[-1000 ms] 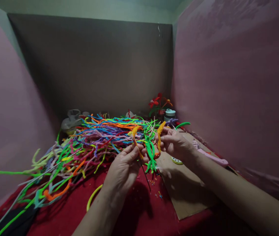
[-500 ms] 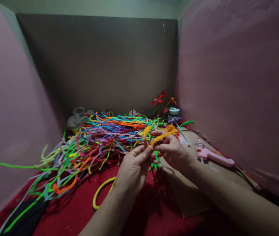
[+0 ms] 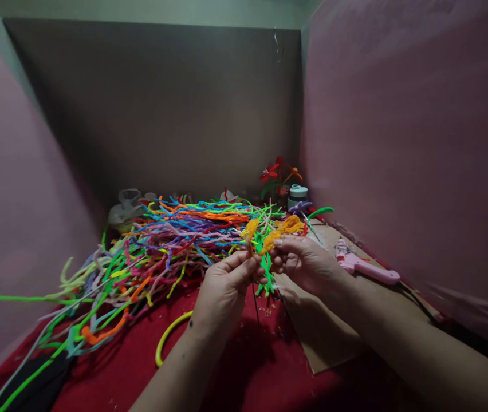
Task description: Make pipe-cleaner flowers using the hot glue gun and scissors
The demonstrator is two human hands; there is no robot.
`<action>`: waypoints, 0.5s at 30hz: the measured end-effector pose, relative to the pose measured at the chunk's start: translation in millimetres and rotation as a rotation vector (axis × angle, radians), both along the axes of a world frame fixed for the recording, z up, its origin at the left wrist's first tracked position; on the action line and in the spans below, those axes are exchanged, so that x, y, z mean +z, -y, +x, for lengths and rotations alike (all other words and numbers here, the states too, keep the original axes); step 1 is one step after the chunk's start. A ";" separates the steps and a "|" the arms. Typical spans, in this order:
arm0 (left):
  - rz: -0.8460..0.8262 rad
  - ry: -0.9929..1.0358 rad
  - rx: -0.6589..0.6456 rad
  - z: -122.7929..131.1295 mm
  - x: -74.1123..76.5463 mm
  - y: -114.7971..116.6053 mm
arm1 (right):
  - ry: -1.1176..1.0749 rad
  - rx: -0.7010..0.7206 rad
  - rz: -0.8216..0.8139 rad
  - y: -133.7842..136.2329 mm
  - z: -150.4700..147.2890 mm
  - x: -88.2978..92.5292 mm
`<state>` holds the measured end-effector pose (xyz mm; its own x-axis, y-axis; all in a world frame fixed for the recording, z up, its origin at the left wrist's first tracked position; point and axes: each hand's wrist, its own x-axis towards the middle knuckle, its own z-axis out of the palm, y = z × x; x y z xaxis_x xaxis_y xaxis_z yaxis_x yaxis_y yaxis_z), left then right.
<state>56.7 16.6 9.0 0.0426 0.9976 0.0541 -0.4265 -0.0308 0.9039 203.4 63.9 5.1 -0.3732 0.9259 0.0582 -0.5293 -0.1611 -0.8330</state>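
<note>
My left hand [image 3: 232,281] pinches a thin dark stem [image 3: 256,303] that hangs below the fingers, with a yellow-orange fuzzy petal [image 3: 251,228] standing at its top. Close on its right, my right hand [image 3: 302,258] has thumb and fingertips closed on a second orange fuzzy piece [image 3: 270,241], whose lower end reaches the left fingertips. Behind the hands lie more orange looped pieces [image 3: 292,225] and green fuzzy pieces [image 3: 265,274]. The exact joint between stem and petals is hidden by the fingers.
A large heap of coloured pipe cleaners [image 3: 192,229] covers the left and middle of the red cloth [image 3: 110,377]. A pink glue gun [image 3: 368,268] lies on cardboard [image 3: 319,337] at right. Behind stand red flowers [image 3: 272,171] and a lidded jar [image 3: 298,194]. A yellow ring [image 3: 164,337] lies near my left forearm.
My right hand has shifted slightly away from the left, and the orange piece in it is now bent lower. The whole view has moved a little, so things appear further left.
</note>
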 end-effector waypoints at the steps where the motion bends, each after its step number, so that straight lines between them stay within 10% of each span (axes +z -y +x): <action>1: 0.003 -0.004 0.001 -0.4 -0.3 -0.3 | 0.027 0.012 -0.002 1.2 2.4 0.2; 6: 0.054 -0.067 0.032 -3.7 1.1 0.8 | 0.391 -0.185 0.199 5.9 47.4 -6.5; 10: 0.051 -0.068 0.041 -5.7 2.8 1.7 | 1.268 -0.652 0.571 4.8 112.9 -31.1; 15: 0.018 -0.074 0.060 -3.7 2.2 0.7 | 2.017 -0.677 0.629 3.6 156.0 -62.8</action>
<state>53.0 15.9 11.2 -0.0128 0.9974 0.0705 -0.3556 -0.0705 0.9320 359.4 60.3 -57.7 -0.0308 0.9261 0.3761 0.9980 0.0495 -0.0402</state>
